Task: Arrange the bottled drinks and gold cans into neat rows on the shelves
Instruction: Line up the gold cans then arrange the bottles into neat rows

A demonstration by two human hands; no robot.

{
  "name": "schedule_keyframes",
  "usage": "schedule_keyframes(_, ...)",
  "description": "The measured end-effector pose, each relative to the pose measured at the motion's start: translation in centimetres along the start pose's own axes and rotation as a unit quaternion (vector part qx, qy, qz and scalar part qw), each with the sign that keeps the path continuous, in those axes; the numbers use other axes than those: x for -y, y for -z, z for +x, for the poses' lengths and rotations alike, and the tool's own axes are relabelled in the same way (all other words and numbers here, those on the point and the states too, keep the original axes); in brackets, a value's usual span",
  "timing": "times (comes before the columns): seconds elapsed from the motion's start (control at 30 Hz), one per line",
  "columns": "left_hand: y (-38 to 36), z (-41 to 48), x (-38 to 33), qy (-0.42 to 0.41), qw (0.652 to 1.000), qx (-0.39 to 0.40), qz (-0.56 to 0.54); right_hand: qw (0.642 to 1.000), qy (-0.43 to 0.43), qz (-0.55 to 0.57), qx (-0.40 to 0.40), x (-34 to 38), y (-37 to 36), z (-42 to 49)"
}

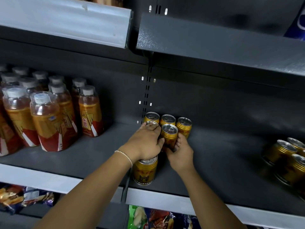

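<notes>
Several gold cans [168,120] stand in a tight cluster at the back left of the right-hand dark shelf [222,156]. My left hand [145,142] covers one can in the cluster's front row, fingers curled over its lid. My right hand [179,152] grips the neighbouring gold can [169,132] low on its side. One more gold can [144,171] stands alone near the shelf's front edge, under my left wrist. Several orange bottled drinks [44,119] with grey caps stand grouped on the left-hand shelf. Another group of gold cans [287,161] sits at the far right.
A slotted upright post [146,96] divides the two shelf bays. An upper shelf [214,42] overhangs the cans. Snack bags [24,197] and packets [156,219] fill the shelf below. Bare shelf floor lies between the can cluster and the right-hand cans.
</notes>
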State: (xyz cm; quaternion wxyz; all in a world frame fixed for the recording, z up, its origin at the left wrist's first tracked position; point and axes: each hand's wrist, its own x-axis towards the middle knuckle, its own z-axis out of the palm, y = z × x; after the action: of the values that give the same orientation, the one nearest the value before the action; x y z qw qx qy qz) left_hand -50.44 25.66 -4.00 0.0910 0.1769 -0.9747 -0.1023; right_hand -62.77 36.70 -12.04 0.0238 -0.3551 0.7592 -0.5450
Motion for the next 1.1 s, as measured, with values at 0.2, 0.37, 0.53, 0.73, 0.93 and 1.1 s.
schedule_keyframes(0.2, -0.1, 0.0, 0.1, 0.004, 1.0, 0.005, -0.008, 0.999, 0.008, -0.048, -0.012, -0.1, 0.2, 0.2)
schedule_keyframes(0.37, 0.0, -0.1, 0.1, 0.015, 1.0, 0.017, -0.014, 1.0, -0.023, 0.018, 0.01, -0.3, 1.0, -0.1)
schedule_keyframes(0.53, 0.5, -0.3, -0.1, 0.03, 0.998, 0.013, -0.055, 0.988, -0.069, 0.095, -0.102, -0.8, 2.3, 0.0)
schedule_keyframes(0.73, 1.7, -1.0, -0.7, 0.061, 0.995, 0.009, -0.073, 0.992, -0.054, 0.064, -0.09, -0.6, 1.9, -0.4)
schedule_keyframes(0.93, 2.4, -1.4, -1.5, 0.078, 0.996, 0.002, -0.05, 0.999, -0.006, -0.032, 0.026, 0.6, 1.0, -0.1)
schedule_keyframes(1.1, 2.0, -1.8, -2.0, 0.088, 0.995, 0.013, -0.032, 0.999, -0.027, -0.04, 0.023, 0.8, 1.0, 0.2)
